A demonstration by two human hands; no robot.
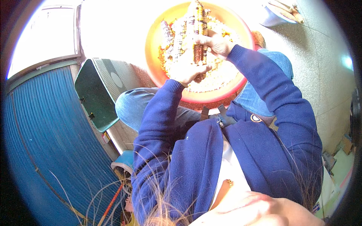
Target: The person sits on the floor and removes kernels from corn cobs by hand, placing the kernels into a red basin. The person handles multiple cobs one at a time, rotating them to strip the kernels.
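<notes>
Above a round orange basin (pixel 195 99) between my knees, both hands are on a dark-and-yellow ear of corn (pixel 200 22), held nearly upright in the picture. My left hand (pixel 185 70) closes round its lower end, where a patch of reddish bare cob shows. My right hand (pixel 216 43) grips the ear from the right, around its middle. More speckled ears (pixel 167 32) lie in the basin at left, over loose kernels (pixel 223 82). Strong glare washes out part of my left hand and the basin's contents.
A white container (pixel 271 18) with pale cobs (pixel 285 11) stands on the floor at upper right. At left are a dark green, open bin (pixel 97 93) and blue ribbed sheeting (pixel 51 135). A blue object (pixel 124 162) sits by my left elbow, with a red stick (pixel 111 203) below.
</notes>
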